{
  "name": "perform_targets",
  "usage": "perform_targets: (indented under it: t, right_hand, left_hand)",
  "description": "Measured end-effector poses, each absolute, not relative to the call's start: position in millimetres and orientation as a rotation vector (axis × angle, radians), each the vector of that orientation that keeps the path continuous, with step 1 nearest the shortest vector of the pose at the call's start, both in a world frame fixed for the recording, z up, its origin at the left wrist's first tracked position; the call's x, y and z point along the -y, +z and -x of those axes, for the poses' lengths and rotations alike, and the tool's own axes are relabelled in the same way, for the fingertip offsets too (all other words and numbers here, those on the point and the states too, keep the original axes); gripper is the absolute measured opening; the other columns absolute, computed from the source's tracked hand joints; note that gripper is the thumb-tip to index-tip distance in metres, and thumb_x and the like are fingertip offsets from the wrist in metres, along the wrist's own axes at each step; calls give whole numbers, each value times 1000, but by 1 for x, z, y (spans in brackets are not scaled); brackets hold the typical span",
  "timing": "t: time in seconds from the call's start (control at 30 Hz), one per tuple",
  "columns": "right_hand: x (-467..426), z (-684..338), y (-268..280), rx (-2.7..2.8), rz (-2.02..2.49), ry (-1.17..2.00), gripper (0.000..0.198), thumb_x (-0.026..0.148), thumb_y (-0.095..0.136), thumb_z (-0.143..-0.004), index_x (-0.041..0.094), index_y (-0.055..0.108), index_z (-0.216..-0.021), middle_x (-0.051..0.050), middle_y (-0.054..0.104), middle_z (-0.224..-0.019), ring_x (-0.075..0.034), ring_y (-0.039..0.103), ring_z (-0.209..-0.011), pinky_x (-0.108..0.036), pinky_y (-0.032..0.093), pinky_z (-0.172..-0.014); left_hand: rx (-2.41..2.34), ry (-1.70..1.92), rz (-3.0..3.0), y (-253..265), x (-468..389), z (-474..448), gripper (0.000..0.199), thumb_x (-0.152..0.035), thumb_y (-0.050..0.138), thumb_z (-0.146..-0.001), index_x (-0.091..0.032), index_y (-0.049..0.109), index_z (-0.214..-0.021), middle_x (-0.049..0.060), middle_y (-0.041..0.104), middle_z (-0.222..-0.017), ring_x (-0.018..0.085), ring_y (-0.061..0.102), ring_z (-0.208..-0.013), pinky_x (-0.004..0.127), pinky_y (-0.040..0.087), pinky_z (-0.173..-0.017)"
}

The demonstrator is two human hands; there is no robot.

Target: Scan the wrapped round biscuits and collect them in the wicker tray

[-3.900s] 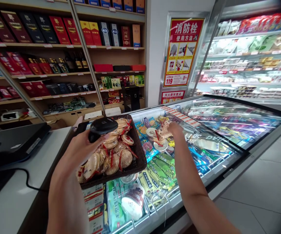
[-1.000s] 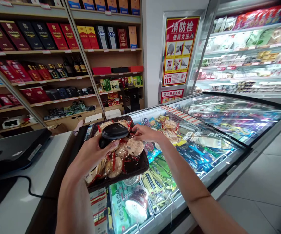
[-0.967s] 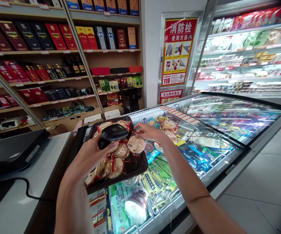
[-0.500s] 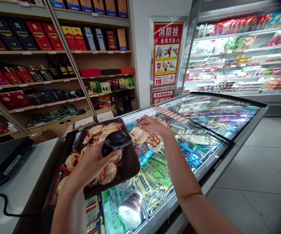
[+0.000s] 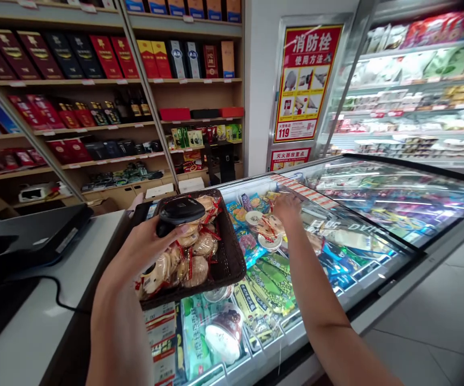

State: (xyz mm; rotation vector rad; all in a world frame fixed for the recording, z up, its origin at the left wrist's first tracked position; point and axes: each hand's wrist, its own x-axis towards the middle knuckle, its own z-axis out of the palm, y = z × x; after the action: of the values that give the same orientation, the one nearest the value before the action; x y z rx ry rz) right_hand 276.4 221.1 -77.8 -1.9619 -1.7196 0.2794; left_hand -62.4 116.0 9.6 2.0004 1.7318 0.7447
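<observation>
1 scanner (image 5: 181, 210), long axis rightward, in curled left hand (image 5: 146, 244); right hand (image 5: 287, 210), grip unclear

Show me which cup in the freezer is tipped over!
The red-brown and white cup nearest you: its printed side shows and its white end faces you. The other cups have round tops facing up.

Since a second ago, we are shifting our right hand (image 5: 287, 208) from the basket (image 5: 232, 260) toward two o'clock, reaching over the freezer (image 5: 409, 284) beside wrapped packets (image 5: 270, 227). Since the latest half-second, we are turning our view toward ten o'clock.
</observation>
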Motion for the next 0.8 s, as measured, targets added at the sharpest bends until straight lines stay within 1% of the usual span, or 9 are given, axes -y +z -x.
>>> perform_targets:
  t: [0.07,0.1,0.2,0.33,0.47,0.53,0.63,0.73,0.8]
  right_hand:
    - [-214,-250,-68,1722,2052,238,31,21,44,-94,7,57,-119,-28,60,-122,-38,57,-117,-48,43,-92]
    - [-209,-234,-63,1808,2045,265,28,25,48,-95,11,60,-116,-23,64,-118,-34,60,-113,-42,45,-91]
    - [-191,-183,-56,2228,1641,598,27,42,53,-94,20,66,-104,-9,71,-106,-23,66,-98,-32,48,-83]
    - [-170,-133,-65,2524,1262,884,46,57,67,-81,21,65,-108,-8,71,-103,-24,67,-92,-31,49,-76]
    - [-171,-115,-85,2575,1167,880,54,46,87,-60,20,68,-102,-9,71,-100,-29,66,-92,-32,49,-76]
    - [-177,-114,-92,2604,1078,849,49,39,88,-58,21,70,-99,-8,70,-103,-29,65,-96,-33,49,-79]
    - [-184,-122,-94,2609,1021,836,48,31,87,-59,22,69,-103,-7,69,-109,-28,63,-102,-31,48,-82]
    - [-190,-139,-84,2499,1219,840,52,33,87,-56,19,67,-102,-7,69,-104,-26,63,-94,-29,46,-74]
    - [-193,-157,-74,2341,1295,839,55,37,87,-56,19,64,-103,-5,67,-99,-22,62,-88,-27,44,-69]
  left_hand:
    - [-1747,768,-2011,9,-116,64,56,-73,58,-74,-18,64,-82,3,64,-62,18,56,-56,25,39,-47]
    - [-1747,784,-2023,9,-116,64,56,-73,58,-74,-18,64,-82,3,64,-62,18,56,-56,25,39,-47]
    - [-1708,825,-2051,9,-114,62,56,-72,58,-73,-17,66,-82,1,61,-58,17,54,-54,25,39,-47]
    - [-1685,824,-2065,12,-111,58,56,-72,57,-74,-18,67,-84,0,59,-57,16,51,-53,24,38,-47]
    - [-1680,806,-2054,14,-109,55,57,-72,58,-74,-18,68,-90,0,60,-61,18,55,-58,24,39,-50]
    - [-1685,799,-2043,14,-109,55,58,-72,59,-74,-18,68,-95,0,61,-62,19,56,-59,25,39,-50]
    - [-1704,797,-2053,12,-110,55,57,-71,59,-74,-18,68,-94,0,60,-61,18,54,-57,25,37,-50]
    - [-1693,792,-2061,10,-112,57,55,-70,59,-74,-18,66,-88,0,60,-61,18,55,-57,25,37,-50]
    - [-1686,766,-2074,9,-113,57,55,-69,59,-75,-18,67,-91,1,63,-64,18,56,-57,26,37,-51]
